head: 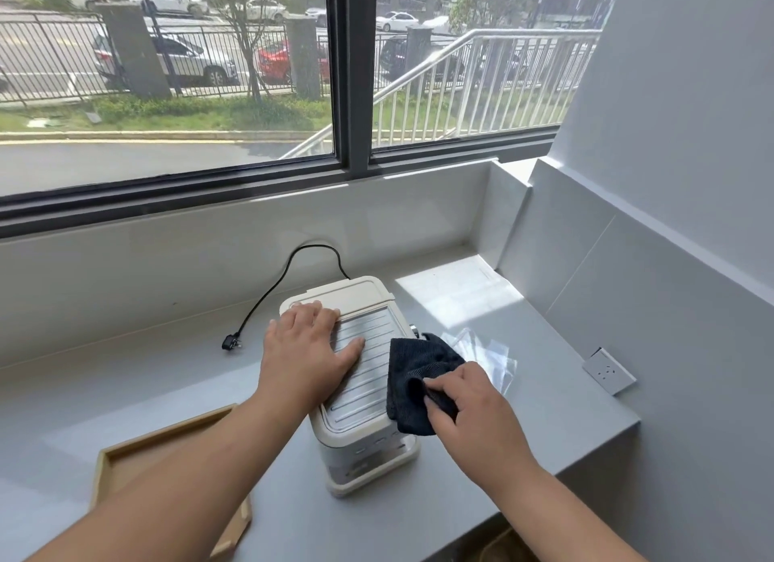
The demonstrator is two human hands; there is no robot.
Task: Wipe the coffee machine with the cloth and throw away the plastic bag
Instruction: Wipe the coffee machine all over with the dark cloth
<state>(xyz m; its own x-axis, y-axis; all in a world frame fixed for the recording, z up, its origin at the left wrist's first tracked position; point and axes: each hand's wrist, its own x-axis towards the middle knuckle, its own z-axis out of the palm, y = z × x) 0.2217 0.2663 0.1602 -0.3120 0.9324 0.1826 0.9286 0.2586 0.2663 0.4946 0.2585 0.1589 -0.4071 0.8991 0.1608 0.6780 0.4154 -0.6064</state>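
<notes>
A cream coffee machine [364, 394] with a ribbed metal top stands on the grey counter [167, 373]. My left hand [308, 344] lies flat on the machine's top, fingers spread, holding nothing. My right hand [465, 398] pinches a dark cloth [419, 373] that drapes over the machine's right upper edge. A clear plastic bag [488, 352] lies crumpled on the counter just right of the machine, partly behind the cloth and my right hand.
The machine's black cord and unplugged plug [230, 343] trail to the left rear. A wooden tray [138, 457] sits at the front left under my left forearm. A wall socket [608, 371] is on the right wall. The counter's edge drops off at front right.
</notes>
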